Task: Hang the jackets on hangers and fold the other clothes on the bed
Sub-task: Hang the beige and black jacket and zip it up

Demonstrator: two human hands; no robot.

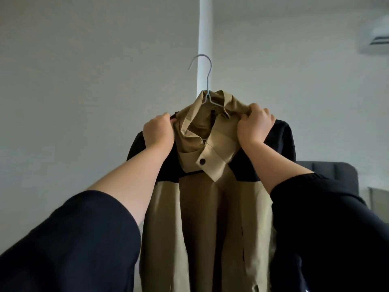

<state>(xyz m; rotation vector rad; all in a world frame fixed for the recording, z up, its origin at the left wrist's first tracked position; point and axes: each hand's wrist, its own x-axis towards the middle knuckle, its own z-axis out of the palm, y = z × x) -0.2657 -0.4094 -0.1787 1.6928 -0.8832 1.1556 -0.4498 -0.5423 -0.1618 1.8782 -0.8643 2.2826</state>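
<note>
Tan jacket [202,207] on wire hanger [207,81] hangs between gripping left hand [159,130] and right hand [255,125].

text: none legible; labels: none; brands: none; numbers: none

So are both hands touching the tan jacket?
Touching. The head view shows the left hand and right hand each gripping the tan and black fabric jacket beside its collar.

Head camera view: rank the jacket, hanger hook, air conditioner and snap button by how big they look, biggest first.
1. jacket, by far.
2. air conditioner and hanger hook: about alike; the conditioner is farther away and cut by the frame edge, so unranked.
3. snap button.
</note>
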